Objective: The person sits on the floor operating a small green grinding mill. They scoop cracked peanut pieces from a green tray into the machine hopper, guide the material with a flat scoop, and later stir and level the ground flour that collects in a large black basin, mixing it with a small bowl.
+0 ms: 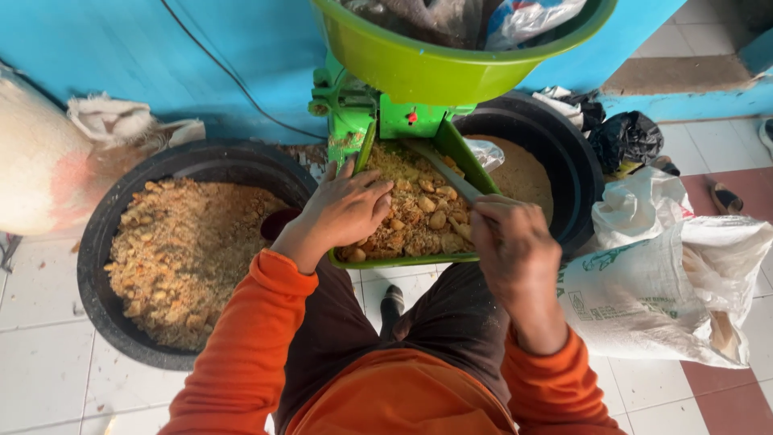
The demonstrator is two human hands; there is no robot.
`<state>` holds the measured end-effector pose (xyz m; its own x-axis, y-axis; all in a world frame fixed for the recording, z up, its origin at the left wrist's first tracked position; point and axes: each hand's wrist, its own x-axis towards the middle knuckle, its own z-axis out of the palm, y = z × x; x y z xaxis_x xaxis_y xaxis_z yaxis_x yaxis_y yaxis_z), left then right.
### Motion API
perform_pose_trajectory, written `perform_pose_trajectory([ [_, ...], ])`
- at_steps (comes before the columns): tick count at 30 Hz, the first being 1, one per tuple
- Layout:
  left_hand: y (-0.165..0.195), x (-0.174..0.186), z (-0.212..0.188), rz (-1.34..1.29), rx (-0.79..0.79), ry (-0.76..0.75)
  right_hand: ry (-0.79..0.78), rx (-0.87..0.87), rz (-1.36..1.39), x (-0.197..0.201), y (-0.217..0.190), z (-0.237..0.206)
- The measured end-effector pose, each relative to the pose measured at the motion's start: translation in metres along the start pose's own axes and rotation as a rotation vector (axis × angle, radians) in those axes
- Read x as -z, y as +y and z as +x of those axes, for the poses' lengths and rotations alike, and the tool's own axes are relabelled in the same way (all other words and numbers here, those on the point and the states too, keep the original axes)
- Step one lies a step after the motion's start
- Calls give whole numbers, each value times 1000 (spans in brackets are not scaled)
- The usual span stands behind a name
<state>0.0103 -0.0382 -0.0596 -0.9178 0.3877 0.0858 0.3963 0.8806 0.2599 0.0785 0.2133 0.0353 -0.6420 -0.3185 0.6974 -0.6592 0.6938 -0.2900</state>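
Note:
A green machine (pixel 348 105) stands against the blue wall with a green feed tray (pixel 471 165) sloping toward me, filled with a brown crumbly, lumpy mix (pixel 419 211). My left hand (pixel 345 211) rests palm down on the mix at the tray's left side, fingers spread. My right hand (pixel 514 246) is closed around the handle of a grey flat tool (pixel 444 171) whose blade reaches up the tray toward the machine. Both arms wear orange sleeves.
A large black tub (pixel 101 234) of the same brown mix sits at my left. Another black tub (pixel 576 173) with fine brown powder stands behind the tray at right. A green basin (pixel 451 68) tops the machine. White sacks (pixel 656 282) lie at right on the tiled floor.

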Motion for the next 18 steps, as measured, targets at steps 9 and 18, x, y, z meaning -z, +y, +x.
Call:
perform_pose_trajectory([
  [9, -1, -4, -1, -39, -31, 67, -70, 56, 33, -29, -4, -3],
  [18, 2, 0, -3, -22, -8, 22, -79, -43, 35, -46, 2, -14],
])
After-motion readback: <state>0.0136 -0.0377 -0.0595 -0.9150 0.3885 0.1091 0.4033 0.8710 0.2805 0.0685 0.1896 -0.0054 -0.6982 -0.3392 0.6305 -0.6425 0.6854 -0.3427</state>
